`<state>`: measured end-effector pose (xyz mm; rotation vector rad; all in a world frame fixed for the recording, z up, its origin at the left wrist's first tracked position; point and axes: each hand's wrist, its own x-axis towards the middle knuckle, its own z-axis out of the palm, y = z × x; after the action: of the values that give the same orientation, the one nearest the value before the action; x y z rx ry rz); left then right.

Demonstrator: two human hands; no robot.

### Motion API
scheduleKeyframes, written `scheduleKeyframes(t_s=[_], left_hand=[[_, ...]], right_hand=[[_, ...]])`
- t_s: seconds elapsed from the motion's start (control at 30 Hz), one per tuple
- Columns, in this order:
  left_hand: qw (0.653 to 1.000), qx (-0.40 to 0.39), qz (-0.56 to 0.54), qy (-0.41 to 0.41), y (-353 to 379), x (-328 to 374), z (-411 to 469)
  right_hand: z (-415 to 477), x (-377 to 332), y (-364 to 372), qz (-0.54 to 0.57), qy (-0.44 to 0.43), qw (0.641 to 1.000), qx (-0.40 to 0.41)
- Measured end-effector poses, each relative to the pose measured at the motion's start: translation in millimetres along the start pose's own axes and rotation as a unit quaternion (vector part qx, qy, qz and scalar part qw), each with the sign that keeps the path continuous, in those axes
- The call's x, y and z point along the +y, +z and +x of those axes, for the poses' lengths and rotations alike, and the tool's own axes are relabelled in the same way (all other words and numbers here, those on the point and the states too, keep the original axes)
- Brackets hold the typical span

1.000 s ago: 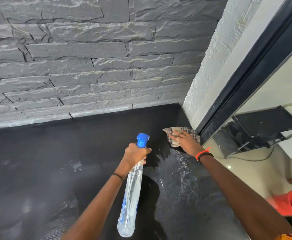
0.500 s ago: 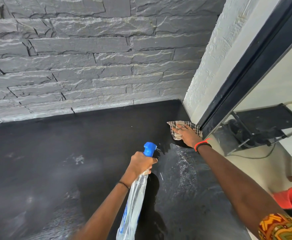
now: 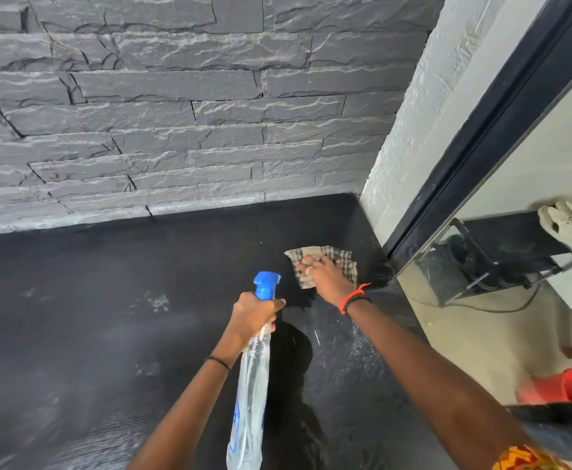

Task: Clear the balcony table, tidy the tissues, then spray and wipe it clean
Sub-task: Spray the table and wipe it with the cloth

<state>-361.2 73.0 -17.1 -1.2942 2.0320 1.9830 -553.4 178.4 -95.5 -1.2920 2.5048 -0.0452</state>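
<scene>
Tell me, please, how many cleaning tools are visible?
2: a spray bottle gripped by the left hand above the table, and a checked cloth under the right hand near the far right corner.

Home balcony, seemingly; stone wall (image 3: 176, 130)

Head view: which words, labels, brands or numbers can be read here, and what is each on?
No text can be read.
The spray bottle: blue print on its side, too blurred to read.
The checked cloth, table and stone wall: no text visible.
</scene>
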Motion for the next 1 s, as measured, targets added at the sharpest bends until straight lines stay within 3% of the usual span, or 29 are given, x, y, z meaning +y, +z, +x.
scheduleKeyframes(t_s=[0.13, 0.27, 0.4, 0.53, 0.7, 0.83, 1.0], left_hand=[[1.0, 0.02, 0.016, -0.001, -14.5, -3.0, -0.9], [1.0, 0.023, -0.005, -0.003, -26.7, -3.0, -1.6], [1.0, 0.025, -0.012, 0.003, -33.3, -7.4, -8.0], [0.999, 0.032, 0.001, 0.0, -38.0, -16.8, -13.1], [0.999, 0.039, -0.001, -0.01, -36.3, -20.5, -14.9], [0.999, 0.032, -0.013, -0.011, -33.1, -19.7, -14.3], [1.0, 0.015, -0.012, -0.004, -34.3, -22.9, -20.9]], right_hand=[[-43.8, -65.3, 12.8, -0.01, -0.061, 0.998, -0.017], [-87.0, -58.1, 27.0, -0.024, -0.113, 0.993, -0.002], [-85.7, -24.7, 11.2, -0.035, -0.062, 0.997, -0.023], [-57.7, -42.5, 3.2, 0.008, -0.022, 1.0, -0.02], [-67.9, -83.1, 12.8, -0.012, -0.067, 0.998, -0.008], [-100.0, -72.0, 26.3, -0.028, -0.117, 0.993, -0.011], [-89.9, -33.6, 16.6, -0.035, -0.071, 0.997, -0.009]])
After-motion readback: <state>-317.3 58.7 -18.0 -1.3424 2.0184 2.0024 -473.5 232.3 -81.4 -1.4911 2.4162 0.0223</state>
